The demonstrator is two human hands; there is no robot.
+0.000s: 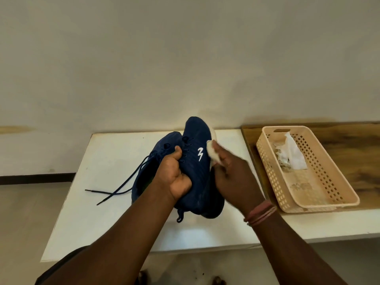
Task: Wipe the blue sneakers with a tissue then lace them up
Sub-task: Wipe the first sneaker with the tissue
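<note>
Beige basket point(329, 194) holding tissues point(292, 155) beside sneakers point(197, 161).

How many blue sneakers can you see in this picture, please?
2. One sneaker is held up over the white table, gripped by the left hand while the right hand wipes it with a tissue. The other sneaker lies just behind it, partly hidden.

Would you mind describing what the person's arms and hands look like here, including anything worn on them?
Both forearms are bare, with no sleeves in view, and neither hand is gloved. The left hand shows no rings, watch or bands. The right hand has several thin pink-red thread bands wrapped round the wrist. I cannot make out any rings on its fingers, which are slightly blurred.
</note>
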